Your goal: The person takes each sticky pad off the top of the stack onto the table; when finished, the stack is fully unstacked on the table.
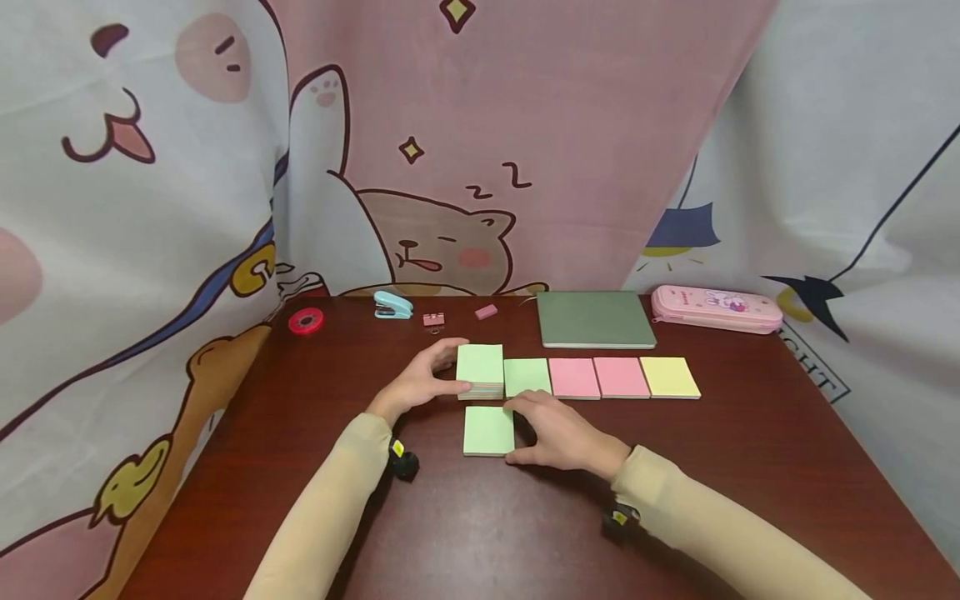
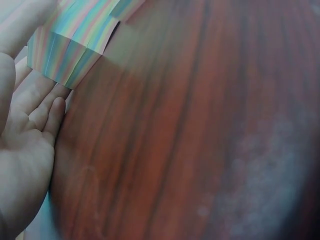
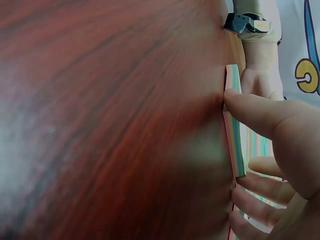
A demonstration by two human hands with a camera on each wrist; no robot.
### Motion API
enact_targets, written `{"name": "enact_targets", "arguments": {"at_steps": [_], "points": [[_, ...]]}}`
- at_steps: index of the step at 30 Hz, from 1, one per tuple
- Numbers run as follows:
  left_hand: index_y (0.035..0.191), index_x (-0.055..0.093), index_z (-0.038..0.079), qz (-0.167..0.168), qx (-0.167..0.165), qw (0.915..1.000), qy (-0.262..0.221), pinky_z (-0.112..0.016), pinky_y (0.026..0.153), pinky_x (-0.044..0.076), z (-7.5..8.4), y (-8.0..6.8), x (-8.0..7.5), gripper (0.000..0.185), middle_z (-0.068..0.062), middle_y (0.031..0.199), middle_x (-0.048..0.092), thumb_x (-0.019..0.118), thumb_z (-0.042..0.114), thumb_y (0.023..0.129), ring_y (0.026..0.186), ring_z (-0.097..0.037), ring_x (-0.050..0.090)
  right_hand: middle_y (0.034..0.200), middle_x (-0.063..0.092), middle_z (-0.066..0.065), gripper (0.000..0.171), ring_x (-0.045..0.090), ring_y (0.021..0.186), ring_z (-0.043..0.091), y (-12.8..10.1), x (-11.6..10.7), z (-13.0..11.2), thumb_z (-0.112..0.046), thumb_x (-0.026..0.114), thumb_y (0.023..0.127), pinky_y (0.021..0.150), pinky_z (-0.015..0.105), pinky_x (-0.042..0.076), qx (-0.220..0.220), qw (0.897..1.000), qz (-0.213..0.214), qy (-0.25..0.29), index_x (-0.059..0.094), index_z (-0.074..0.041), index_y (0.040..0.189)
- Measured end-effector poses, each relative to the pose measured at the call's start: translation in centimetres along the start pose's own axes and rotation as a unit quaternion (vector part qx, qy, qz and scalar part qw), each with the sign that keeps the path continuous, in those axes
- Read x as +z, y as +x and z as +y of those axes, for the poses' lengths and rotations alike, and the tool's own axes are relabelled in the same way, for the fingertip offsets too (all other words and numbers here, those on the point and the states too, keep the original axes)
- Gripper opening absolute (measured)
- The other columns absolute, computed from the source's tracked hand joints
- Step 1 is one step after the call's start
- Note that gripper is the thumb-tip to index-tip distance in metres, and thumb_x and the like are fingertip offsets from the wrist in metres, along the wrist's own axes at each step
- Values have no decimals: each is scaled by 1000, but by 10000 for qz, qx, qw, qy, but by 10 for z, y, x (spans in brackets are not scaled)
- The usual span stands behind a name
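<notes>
1. A person in pale long sleeves works at a dark red wooden table point(image 1: 300, 467), sorting pads of coloured sticky notes into a row.

2. The left hand point(image 1: 420, 385) curls its fingers round the near-left side of the thick green-topped stack point(image 1: 480, 370), which sits at the left end of the row; the left wrist view shows rainbow-striped edges on that stack against the palm.

3. The right hand point(image 1: 558, 433) lies just beside the loose green pad point(image 1: 488, 430), thumb pressed to its right edge and fingers loosely bent on the far side; the pad lies flat on the table, in front of the row and apart from it.

4. Judged from the layout, the step in hand is placing or squaring this loose green pad. The next move seems to call for a steady sideways push or a clean pinch-lift, so the pad keeps its alignment and the stack is not nudged.

5. Count of pads in the row: one thick stack, one flat green pad point(image 1: 527, 377), two pink pads point(image 1: 573, 377) point(image 1: 621, 377), one yellow pad point(image 1: 669, 377). With the loose pad, six.

6. At the back: one grey-green notebook point(image 1: 595, 319), one pink pencil case point(image 1: 716, 308), one blue stapler point(image 1: 393, 306), one red tape roll point(image 1: 306, 320), one binder clip point(image 1: 433, 319), one pink eraser point(image 1: 486, 312).
</notes>
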State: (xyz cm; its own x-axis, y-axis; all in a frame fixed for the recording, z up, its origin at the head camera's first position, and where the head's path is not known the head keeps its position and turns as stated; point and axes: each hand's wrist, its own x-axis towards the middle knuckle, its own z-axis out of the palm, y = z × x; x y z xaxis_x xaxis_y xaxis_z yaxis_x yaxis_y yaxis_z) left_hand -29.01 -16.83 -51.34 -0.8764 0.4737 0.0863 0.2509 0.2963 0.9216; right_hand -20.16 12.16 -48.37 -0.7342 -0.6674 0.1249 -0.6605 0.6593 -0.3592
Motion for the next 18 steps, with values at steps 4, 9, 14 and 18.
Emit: {"name": "enact_targets", "arguments": {"at_steps": [4, 9, 14, 18], "points": [[158, 44, 9, 1, -15, 10000, -14, -55, 121, 36, 1, 0, 0, 83, -3, 148, 58, 88, 19, 88, 143, -29, 50, 129, 69, 7, 71, 63, 120, 26, 5, 3, -2, -45, 93, 78, 101, 43, 55, 59, 10000, 36, 2, 67, -5, 131], [157, 44, 9, 4, -10, 10000, -3, -55, 121, 37, 2, -1, 0, 82, -4, 148, 59, 88, 18, 88, 142, -29, 51, 127, 70, 7, 68, 63, 120, 26, 9, 5, -2, -43, 94, 78, 102, 44, 53, 59, 9999, 67, 68, 68, -5, 129], [158, 44, 9, 3, -36, 10000, 1, -54, 121, 37, 3, 0, 0, 83, -3, 148, 58, 88, 18, 88, 143, -29, 51, 127, 71, 6, 68, 63, 122, 24, 12, 6, -2, -43, 94, 77, 105, 44, 51, 58, 9999, 53, 131, 68, -6, 128], [157, 45, 9, 18, -16, 10000, 11, -54, 120, 37, 3, 0, 0, 82, -4, 148, 59, 88, 18, 88, 142, -29, 51, 126, 71, 5, 69, 64, 121, 24, 13, 6, -2, -43, 94, 77, 104, 44, 52, 28, 9999, 50, 148, 68, -6, 129]]}}
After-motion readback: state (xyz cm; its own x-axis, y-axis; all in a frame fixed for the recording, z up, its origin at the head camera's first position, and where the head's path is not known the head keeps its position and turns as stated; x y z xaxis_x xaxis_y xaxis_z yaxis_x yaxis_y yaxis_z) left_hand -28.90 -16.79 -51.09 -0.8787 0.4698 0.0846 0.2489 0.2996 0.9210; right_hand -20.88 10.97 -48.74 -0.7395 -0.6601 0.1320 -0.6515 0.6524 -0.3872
